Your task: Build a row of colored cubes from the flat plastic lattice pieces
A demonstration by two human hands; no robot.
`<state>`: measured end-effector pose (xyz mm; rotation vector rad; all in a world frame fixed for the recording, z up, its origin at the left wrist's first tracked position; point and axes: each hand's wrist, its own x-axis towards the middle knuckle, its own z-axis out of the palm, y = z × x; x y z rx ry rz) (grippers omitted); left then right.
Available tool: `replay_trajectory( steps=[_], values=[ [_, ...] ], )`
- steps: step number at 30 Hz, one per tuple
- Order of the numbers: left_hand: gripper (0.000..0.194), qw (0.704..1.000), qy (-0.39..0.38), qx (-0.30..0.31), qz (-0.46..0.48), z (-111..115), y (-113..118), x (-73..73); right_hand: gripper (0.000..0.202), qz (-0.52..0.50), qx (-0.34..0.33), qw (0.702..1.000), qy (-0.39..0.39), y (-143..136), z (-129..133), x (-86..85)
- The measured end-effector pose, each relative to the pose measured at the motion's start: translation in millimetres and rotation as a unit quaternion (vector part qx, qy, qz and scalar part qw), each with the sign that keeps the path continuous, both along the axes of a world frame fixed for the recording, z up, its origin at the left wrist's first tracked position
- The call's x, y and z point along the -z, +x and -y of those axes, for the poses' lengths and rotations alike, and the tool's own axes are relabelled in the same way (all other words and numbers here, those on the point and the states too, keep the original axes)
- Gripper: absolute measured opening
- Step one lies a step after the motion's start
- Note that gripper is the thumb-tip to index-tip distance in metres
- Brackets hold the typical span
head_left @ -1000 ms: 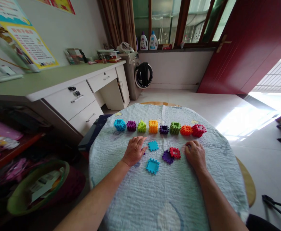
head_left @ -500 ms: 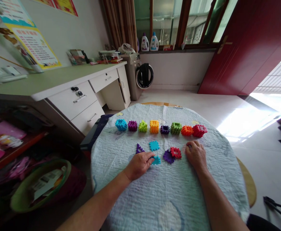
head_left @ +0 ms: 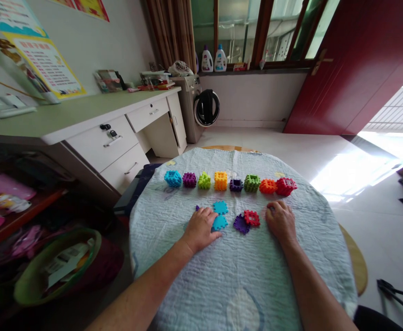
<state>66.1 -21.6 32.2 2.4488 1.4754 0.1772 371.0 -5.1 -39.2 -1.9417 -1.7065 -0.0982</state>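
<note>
My left hand (head_left: 202, 230) lies low over the cloth, thumb and fingers apart, its fingertips at the left edge of a light-blue square tile (head_left: 220, 223). Directly beyond that tile, a second light-blue tile (head_left: 220, 207) lies edge to edge with it or nearly so. Only a tip of a purple piece (head_left: 197, 208) shows past my left knuckles. My right hand (head_left: 281, 223) rests on the cloth with curled fingers; whatever they may hold is hidden. Between the hands, a red tile (head_left: 251, 218) with a window-like grid partly overlaps a purple tile (head_left: 241, 224).
Across the cloth-covered round table (head_left: 236, 271) runs a row of several built blocks, from a blue one (head_left: 173, 178) to a red one (head_left: 286, 186), with a yellow one (head_left: 221, 181) between. A desk (head_left: 94, 110) stands left; a basket (head_left: 94, 276) sits below it.
My left hand has let go of the nearer blue tile and spread its fingers. That tile has shifted up and left against the farther one. My right hand stays put.
</note>
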Motion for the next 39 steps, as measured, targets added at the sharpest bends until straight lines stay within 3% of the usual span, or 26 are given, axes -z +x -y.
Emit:
replay_trajectory(
  steps=[5, 14, 19, 26, 39],
  values=[
    [0.052, 1.000, -0.025, 0.002, -0.013, -8, 5, -6.8, 0.020, -0.001, -0.002, 1.000, 0.001, -1, 1, -2.0],
    [0.043, 0.999, 0.023, -0.011, -0.021, -3, 12, -5.8, 0.020, -0.002, 0.004, 1.000, -0.016, -1, 0, -2.1],
    [0.046, 0.998, 0.065, -0.016, -0.009, -29, 18, -12.3, 0.019, -0.004, 0.005, 1.000, -0.005, -2, 1, -3.4],
    [0.045, 0.997, 0.000, -0.013, -0.072, -66, 28, -9.4, 0.019, -0.006, 0.003, 1.000, -0.004, -2, 1, -2.9],
    [0.045, 0.994, -0.004, -0.040, -0.105, -66, 37, -16.3, 0.019, -0.012, 0.005, 1.000, -0.010, -2, 0, -3.3]
  ],
)
